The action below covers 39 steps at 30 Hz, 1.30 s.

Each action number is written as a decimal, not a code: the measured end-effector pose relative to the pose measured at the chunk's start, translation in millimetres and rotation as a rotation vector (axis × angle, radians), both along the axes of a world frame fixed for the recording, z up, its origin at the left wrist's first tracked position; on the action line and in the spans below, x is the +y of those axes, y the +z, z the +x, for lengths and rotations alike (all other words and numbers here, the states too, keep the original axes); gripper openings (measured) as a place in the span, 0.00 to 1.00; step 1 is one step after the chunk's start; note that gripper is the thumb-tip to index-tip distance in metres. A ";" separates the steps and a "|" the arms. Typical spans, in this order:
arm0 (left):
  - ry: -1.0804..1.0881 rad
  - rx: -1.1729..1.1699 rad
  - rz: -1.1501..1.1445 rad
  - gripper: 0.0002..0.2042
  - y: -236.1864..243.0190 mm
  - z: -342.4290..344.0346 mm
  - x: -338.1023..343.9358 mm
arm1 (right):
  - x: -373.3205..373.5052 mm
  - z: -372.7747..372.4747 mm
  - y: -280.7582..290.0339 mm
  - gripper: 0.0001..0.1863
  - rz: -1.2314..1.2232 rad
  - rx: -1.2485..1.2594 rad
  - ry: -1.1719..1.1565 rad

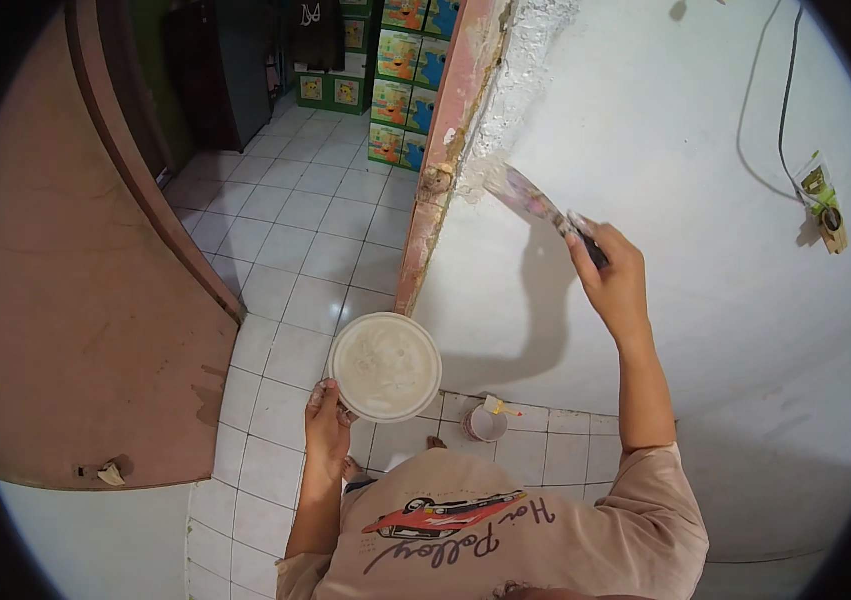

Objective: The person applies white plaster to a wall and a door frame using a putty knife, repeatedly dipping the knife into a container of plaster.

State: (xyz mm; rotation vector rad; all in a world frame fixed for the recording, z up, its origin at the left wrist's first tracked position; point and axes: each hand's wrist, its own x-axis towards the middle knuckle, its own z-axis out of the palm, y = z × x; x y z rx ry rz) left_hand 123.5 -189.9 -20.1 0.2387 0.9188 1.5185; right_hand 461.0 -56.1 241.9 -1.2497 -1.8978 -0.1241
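My right hand [611,275] is closed around the dark handle of a putty knife [536,200]. The knife's smeared blade touches the white wall [676,300] beside the door frame, at the lower end of a rough strip of filler [526,90]. Held low at my left is a round, pale lid-like disc [386,367] with whitish smears on its face. My left hand [329,415] grips it by its near left rim, and whitish residue coats the fingers.
A worn pink door frame [436,160] edges the wall. A brown door [96,300] stands at left. On the tiled floor [296,240] are a small bucket [487,423] and, farther off, stacked colourful boxes [401,100]. A cable [786,120] hangs on the wall at right.
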 end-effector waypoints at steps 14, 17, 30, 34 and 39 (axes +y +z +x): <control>0.009 -0.031 0.020 0.07 5.8 -1.0 -1.9 | -10.1 -3.5 -59.4 0.11 -0.032 0.224 -0.024; 0.010 -0.027 0.013 0.06 -3.4 -2.9 -3.3 | -13.3 -13.6 -72.0 0.11 -0.006 0.272 0.014; -0.002 0.025 0.020 0.07 3.9 -3.1 -3.9 | -2.1 -4.7 -72.1 0.12 0.027 0.149 0.052; -0.028 -0.003 0.049 0.06 -3.0 -6.1 -4.4 | -3.3 -12.1 -78.8 0.13 -0.027 0.217 -0.032; 0.015 -0.002 0.002 0.06 18.4 8.2 0.2 | -19.8 -26.7 -100.2 0.13 -0.073 0.383 -0.004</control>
